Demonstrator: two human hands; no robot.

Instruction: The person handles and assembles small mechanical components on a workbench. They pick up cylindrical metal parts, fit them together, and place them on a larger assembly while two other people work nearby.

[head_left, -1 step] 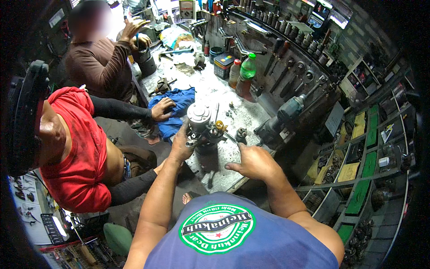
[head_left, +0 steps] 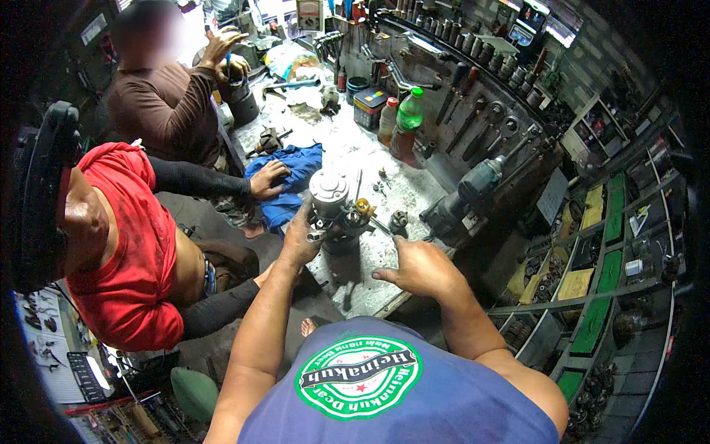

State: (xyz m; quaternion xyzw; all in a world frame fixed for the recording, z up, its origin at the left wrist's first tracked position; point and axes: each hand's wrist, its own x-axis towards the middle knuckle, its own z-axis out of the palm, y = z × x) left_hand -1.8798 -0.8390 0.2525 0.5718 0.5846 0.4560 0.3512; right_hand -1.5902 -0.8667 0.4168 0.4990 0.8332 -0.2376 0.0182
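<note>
A silver and dark starter motor (head_left: pixel 329 191) stands upright near the table's front edge, a small yellow-brown part (head_left: pixel 363 206) on its right side. My left hand (head_left: pixel 299 240) is wrapped round the lower left of the motor, its fingers partly hidden behind it. From the motor's right side a slim metal rod-like tool (head_left: pixel 381 227) slants toward me. My right hand (head_left: pixel 423 268) has its index finger stretched to the tool's near end and its thumb spread apart; the other fingers are hidden under the hand. Just beyond that fingertip sits a small dark gear-like part (head_left: pixel 399 220).
The workbench (head_left: pixel 370 166) bears a blue cloth (head_left: pixel 296 181) under a co-worker's hand (head_left: pixel 269 180), a green-capped bottle (head_left: pixel 409 115) and a bench vise-like machine (head_left: pixel 473 189). Another person stands far left. Wrenches and sockets line the back board; parts shelves (head_left: pixel 606 285) are at right.
</note>
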